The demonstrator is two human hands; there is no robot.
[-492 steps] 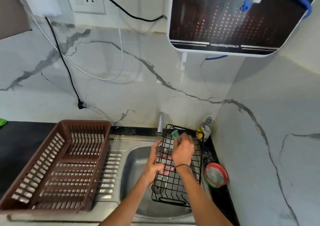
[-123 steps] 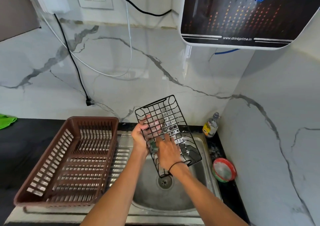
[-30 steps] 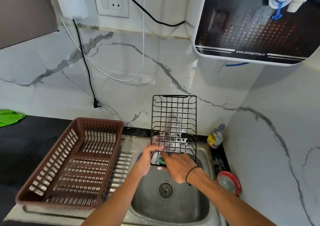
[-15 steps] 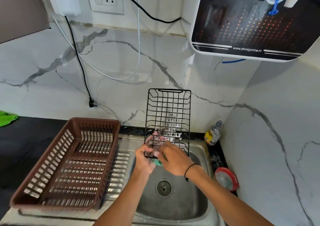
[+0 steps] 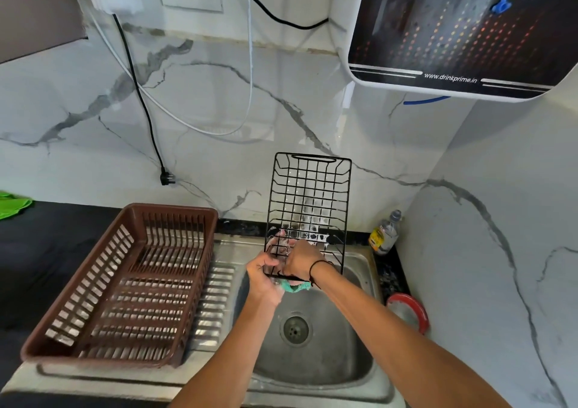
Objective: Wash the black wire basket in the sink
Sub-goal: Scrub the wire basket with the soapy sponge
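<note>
The black wire basket (image 5: 308, 207) stands upright on end above the sink (image 5: 359, 373), its handle end at twelve o'clock against the marble wall and its lower end down between both hands. Soap suds cling to the lower grid squares. The left hand (image 5: 262, 274) grips the bottom left corner, fingers curled round the wire; some fingertips show through the mesh from behind, half hidden. The right hand (image 5: 301, 260) is closed around a green scrub pad (image 5: 295, 286), pressed to the basket's bottom edge; only a crumpled bit of the pad pokes out beneath the palm, so its shape is hard to make out. A dark band circles the right wrist.

At nine o'clock from the basket a brown plastic crate (image 5: 125, 282) sits on the drainboard. At three o'clock a small bottle (image 5: 385, 232) stands in the corner, its label too blurred to read. At about four o'clock lies a red-rimmed round thing (image 5: 417, 309), perhaps a strainer, partly hidden by the right forearm. The water purifier (image 5: 463, 29) at one o'clock is cut off by the frame's top edge.
</note>
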